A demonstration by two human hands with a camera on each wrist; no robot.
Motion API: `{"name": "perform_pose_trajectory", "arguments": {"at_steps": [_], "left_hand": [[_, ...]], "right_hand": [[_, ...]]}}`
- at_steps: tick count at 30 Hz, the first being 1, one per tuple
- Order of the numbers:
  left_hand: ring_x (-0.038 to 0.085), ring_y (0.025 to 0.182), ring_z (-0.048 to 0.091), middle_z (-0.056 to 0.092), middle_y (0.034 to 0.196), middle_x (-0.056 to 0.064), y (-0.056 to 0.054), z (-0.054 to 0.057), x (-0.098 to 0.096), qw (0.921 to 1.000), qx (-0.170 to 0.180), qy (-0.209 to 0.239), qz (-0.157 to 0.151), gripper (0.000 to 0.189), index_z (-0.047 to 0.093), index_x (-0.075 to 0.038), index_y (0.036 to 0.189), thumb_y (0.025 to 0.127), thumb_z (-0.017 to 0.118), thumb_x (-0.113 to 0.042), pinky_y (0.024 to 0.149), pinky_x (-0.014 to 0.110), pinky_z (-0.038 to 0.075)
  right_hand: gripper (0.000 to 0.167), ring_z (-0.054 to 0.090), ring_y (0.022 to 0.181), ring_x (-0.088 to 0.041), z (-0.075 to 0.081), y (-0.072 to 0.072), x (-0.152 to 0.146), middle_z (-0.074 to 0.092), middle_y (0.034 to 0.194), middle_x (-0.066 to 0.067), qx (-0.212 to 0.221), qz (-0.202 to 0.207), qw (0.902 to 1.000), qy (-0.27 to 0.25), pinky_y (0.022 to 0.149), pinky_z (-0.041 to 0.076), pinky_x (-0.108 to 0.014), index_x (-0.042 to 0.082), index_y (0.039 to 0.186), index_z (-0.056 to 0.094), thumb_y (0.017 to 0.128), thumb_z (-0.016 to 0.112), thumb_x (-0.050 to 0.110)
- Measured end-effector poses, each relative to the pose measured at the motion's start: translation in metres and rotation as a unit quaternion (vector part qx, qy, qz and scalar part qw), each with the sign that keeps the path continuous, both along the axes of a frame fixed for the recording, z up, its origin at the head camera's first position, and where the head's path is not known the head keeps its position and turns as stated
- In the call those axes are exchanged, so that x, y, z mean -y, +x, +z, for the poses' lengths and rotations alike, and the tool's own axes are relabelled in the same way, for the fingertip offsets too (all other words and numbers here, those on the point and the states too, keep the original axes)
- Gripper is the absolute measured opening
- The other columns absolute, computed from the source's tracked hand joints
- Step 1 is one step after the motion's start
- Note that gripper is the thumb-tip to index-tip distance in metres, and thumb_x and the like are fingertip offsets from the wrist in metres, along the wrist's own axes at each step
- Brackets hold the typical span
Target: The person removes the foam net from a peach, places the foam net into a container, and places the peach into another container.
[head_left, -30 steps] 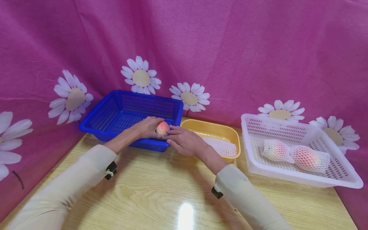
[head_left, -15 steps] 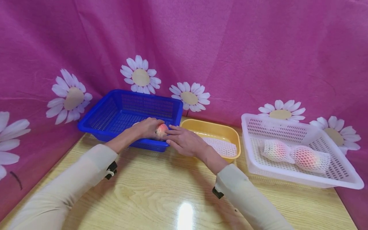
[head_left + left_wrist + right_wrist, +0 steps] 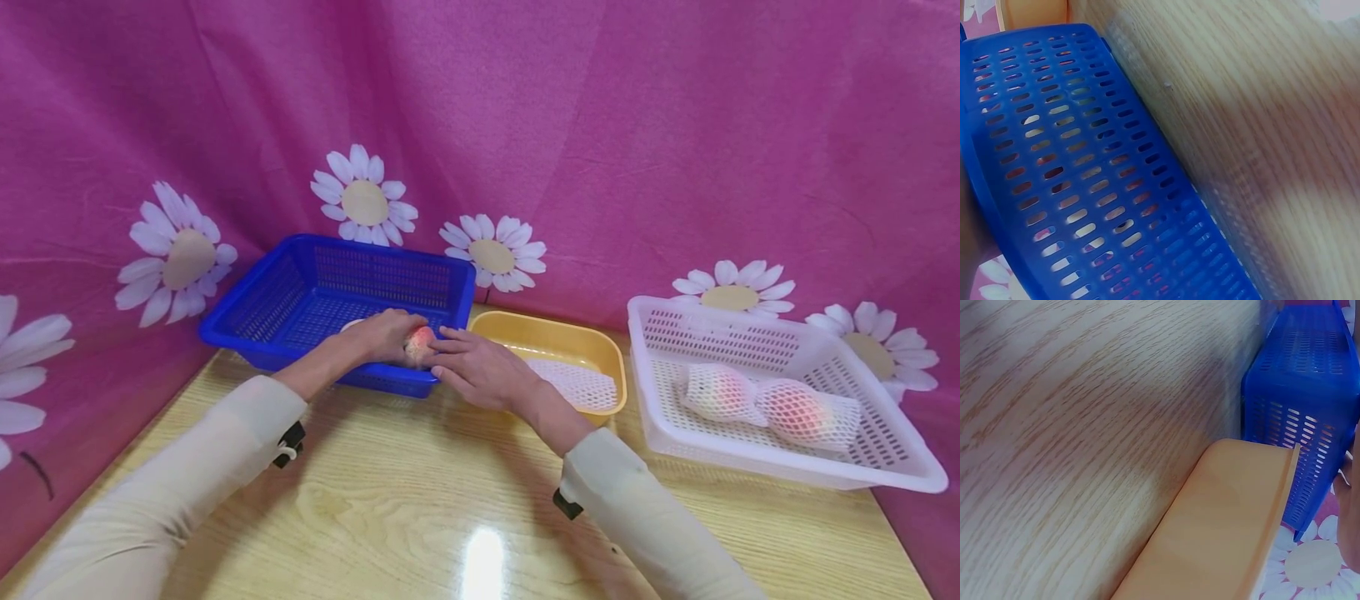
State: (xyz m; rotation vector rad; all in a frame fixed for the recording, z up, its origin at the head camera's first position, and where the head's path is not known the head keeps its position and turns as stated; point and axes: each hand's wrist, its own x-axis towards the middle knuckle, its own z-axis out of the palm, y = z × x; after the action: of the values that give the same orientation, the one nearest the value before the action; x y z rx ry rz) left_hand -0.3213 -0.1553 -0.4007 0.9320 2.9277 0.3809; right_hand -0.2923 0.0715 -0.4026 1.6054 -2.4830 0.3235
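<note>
Over the near right corner of the blue basket point(image 3: 337, 372), my left hand point(image 3: 384, 336) holds a reddish-pink and cream peach point(image 3: 419, 342). From the other side comes my right hand point(image 3: 483, 368), its fingers extended and their tips at the peach's right side; whether they press on it is hard to see. Behind the left hand, a small pale rounded thing point(image 3: 351, 324) shows inside the basket, mostly hidden. The left wrist view is filled by the basket's slotted wall point(image 3: 1079, 156). Only a strip of the right hand point(image 3: 1349, 512) enters the right wrist view.
A yellow tub point(image 3: 611, 350) right of the blue basket contains a white foam net point(image 3: 573, 383). Farther right, a white basket point(image 3: 652, 421) holds two peaches in foam nets point(image 3: 806, 412). A pink daisy-printed cloth point(image 3: 570, 150) hangs behind the wooden table point(image 3: 390, 500).
The peach and the left hand's fingers have shifted slightly down and left. More of the pale thing behind the left hand shows. The right hand stays nearly where it was.
</note>
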Motion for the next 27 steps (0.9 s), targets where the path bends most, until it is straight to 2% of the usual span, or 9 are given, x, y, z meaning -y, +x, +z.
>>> {"name": "perform_pose_trajectory", "arguments": {"at_steps": [4,10,17,27], "left_hand": [[0.039,0.111,0.061,0.064,0.119,0.024,0.001,0.002,0.002,1.0000,0.005,-0.004,-0.006,0.071,0.056,0.009,0.133,0.081,0.080,-0.032,0.094,0.047,0.050],[0.034,0.106,0.063,0.066,0.116,0.020,0.001,0.007,0.002,0.9992,0.037,-0.008,0.014,0.068,0.057,0.005,0.134,0.081,0.082,-0.030,0.089,0.044,0.052],[0.031,0.101,0.065,0.067,0.114,0.019,0.002,0.010,0.003,0.9987,0.048,-0.009,0.017,0.068,0.057,0.005,0.134,0.081,0.083,-0.030,0.086,0.042,0.053],[0.032,0.106,0.064,0.066,0.119,0.019,0.004,0.013,0.004,0.9983,0.052,-0.013,0.023,0.069,0.057,0.004,0.135,0.082,0.081,-0.032,0.090,0.043,0.052]], "right_hand": [[0.037,0.039,0.141,-0.028,0.001,0.001,0.001,0.057,0.141,-0.010,0.003,-0.009,0.9999,0.009,0.117,0.026,-0.038,0.011,0.132,0.066,0.106,0.045,0.026],[0.037,0.038,0.141,-0.029,0.000,0.001,0.001,0.056,0.142,-0.010,0.005,-0.015,0.9998,0.015,0.118,0.024,-0.037,0.012,0.133,0.066,0.107,0.044,0.026],[0.039,0.036,0.142,-0.027,0.002,0.003,0.001,0.055,0.143,-0.009,0.015,-0.024,0.9993,0.023,0.119,0.019,-0.033,0.013,0.136,0.064,0.107,0.043,0.028],[0.037,0.039,0.141,-0.030,0.001,0.002,0.001,0.056,0.141,-0.012,0.004,-0.014,0.9998,0.016,0.117,0.025,-0.039,0.010,0.134,0.065,0.106,0.045,0.025]]}}
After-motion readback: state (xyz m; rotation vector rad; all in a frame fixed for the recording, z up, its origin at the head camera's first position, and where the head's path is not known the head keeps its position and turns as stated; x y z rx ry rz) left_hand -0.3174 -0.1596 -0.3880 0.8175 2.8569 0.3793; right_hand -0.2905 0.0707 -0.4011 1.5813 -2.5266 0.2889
